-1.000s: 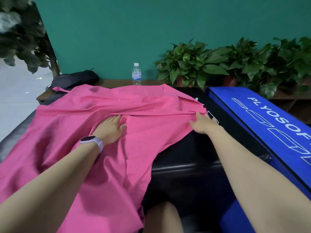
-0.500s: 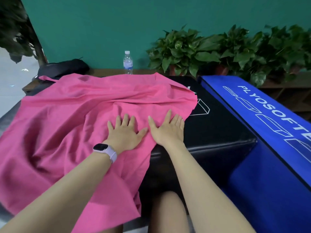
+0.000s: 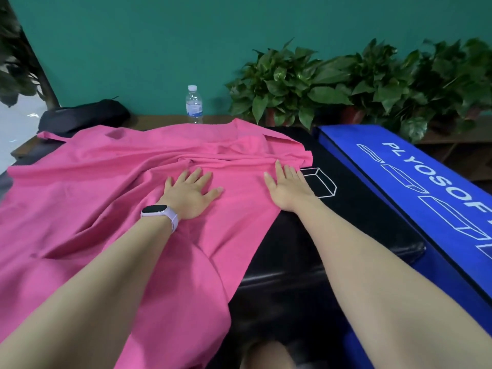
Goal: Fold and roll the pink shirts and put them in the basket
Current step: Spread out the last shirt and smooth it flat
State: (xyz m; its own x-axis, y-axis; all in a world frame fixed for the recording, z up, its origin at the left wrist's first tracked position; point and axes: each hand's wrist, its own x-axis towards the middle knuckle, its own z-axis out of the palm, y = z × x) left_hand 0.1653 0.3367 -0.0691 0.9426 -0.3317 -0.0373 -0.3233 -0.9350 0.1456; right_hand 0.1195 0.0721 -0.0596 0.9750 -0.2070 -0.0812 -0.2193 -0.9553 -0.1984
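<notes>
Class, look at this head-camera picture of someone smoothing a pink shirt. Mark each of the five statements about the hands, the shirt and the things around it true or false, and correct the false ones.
1. Both hands lie flat, fingers straight, on the pink cotton shirt. True: left hand, right hand.
2. The smartwatch with the pale strap sits on the right wrist. False: it is on the left wrist.
3. The clear plastic water bottle stands upright behind the shirt. True.
4. The shirt is already rolled up. False: it lies spread out and creased over the black padded box.
5. The blue padded mat with white lettering lies left of the shirt. False: it lies to the right.
</notes>
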